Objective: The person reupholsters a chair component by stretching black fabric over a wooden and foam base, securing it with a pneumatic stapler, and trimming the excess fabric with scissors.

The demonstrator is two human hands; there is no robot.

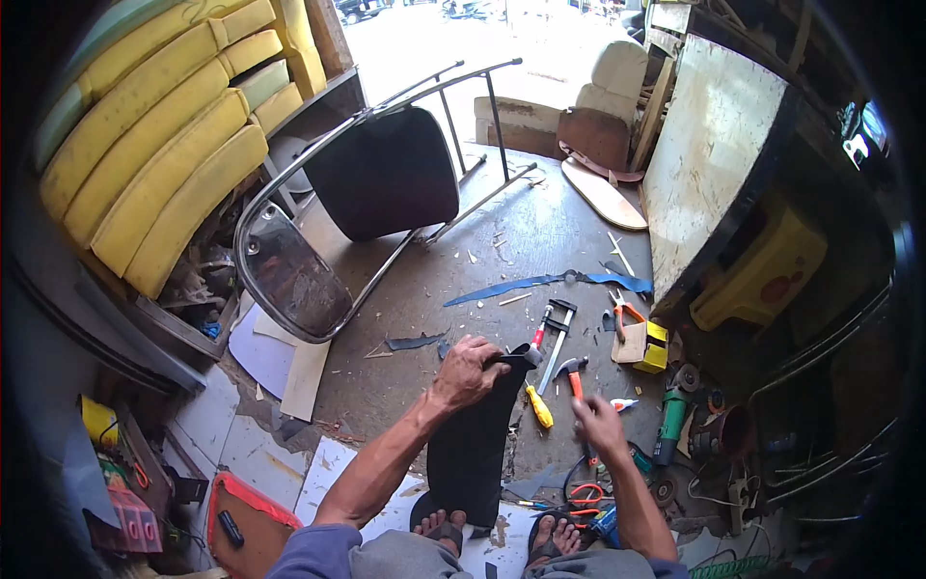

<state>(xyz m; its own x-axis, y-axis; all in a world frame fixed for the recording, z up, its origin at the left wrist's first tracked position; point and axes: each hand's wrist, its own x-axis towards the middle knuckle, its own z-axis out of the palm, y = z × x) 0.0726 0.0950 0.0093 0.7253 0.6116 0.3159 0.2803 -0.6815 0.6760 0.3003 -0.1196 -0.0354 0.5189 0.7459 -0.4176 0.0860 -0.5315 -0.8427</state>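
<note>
My left hand point(471, 372) grips the top edge of a long black padded panel point(468, 454), which stands between my sandalled feet with a folded lip at its top. My right hand point(596, 420) is closed on the handle of a claw hammer point(575, 376), right of the panel. Near it lie a yellow screwdriver point(539, 407), a metal bar clamp point(559, 343), orange pliers point(622, 309) and a small white-and-red tube point(625, 405).
An overturned chrome chair frame point(492, 125) with black seat fills the back left, beside yellow foam pads point(164, 193). A white board point(714, 145) leans right, above power tools point(670, 434). Blue strips point(521, 285) and scraps litter the floor. A bright opening lies beyond.
</note>
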